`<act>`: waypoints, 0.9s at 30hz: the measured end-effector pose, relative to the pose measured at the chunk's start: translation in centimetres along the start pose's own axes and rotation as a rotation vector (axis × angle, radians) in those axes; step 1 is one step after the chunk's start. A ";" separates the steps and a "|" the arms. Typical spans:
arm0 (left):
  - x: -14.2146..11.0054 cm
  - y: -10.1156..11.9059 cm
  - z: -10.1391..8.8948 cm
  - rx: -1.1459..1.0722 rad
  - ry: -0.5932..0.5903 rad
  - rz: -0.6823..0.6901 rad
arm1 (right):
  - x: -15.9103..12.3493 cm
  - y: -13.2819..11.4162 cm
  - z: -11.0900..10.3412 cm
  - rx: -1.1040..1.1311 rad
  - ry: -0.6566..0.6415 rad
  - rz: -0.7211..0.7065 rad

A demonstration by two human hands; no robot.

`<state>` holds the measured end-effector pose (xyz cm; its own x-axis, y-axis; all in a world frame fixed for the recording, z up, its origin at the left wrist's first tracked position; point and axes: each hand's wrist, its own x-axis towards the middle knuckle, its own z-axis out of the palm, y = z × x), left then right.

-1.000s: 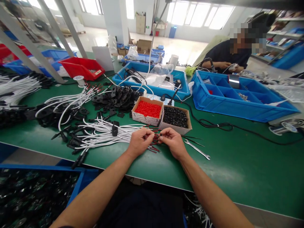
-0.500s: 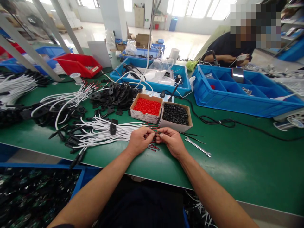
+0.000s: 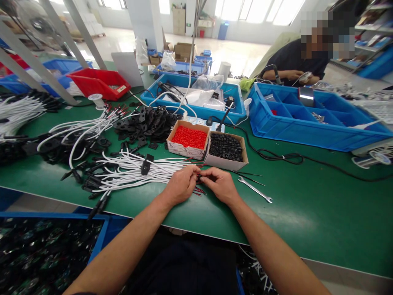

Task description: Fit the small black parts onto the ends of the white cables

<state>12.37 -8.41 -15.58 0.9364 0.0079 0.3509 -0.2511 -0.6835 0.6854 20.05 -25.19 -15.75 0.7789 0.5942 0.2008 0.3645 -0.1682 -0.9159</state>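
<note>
Head view: the right hand pinches a small black piece against the left hand, whose grip is hidden, beside white cables; farther, a red-filled box; right, a wrench on the surface.

bright windows line the wall behind a pale, shiny floor.

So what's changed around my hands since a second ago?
Your right hand has moved left, bringing its fingertips up to those of your left hand near the red and black wire ends. Whether anything was let go is too small to tell. The white cables, box of red pieces, box of black pieces and wrench stayed put.
</note>
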 end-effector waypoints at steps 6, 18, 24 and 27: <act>0.3 -0.4 -0.5 0.216 0.075 0.005 | 0.1 -0.3 -0.7 -0.144 0.014 -0.061; 0.4 -1.0 -0.8 0.076 -0.055 0.129 | -0.1 0.2 -0.8 -0.283 -0.058 -0.225; 0.2 -0.7 -0.5 0.037 -0.133 0.089 | -0.2 0.2 -0.4 -0.515 -0.004 -0.235; 0.2 -0.1 -0.8 0.042 -0.143 0.098 | -0.2 0.1 -0.2 -0.597 0.031 -0.227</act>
<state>12.40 -7.73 -15.04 0.9341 -0.1621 0.3180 -0.3350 -0.7055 0.6246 20.01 -25.46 -15.83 0.6603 0.6448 0.3850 0.7364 -0.4555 -0.5002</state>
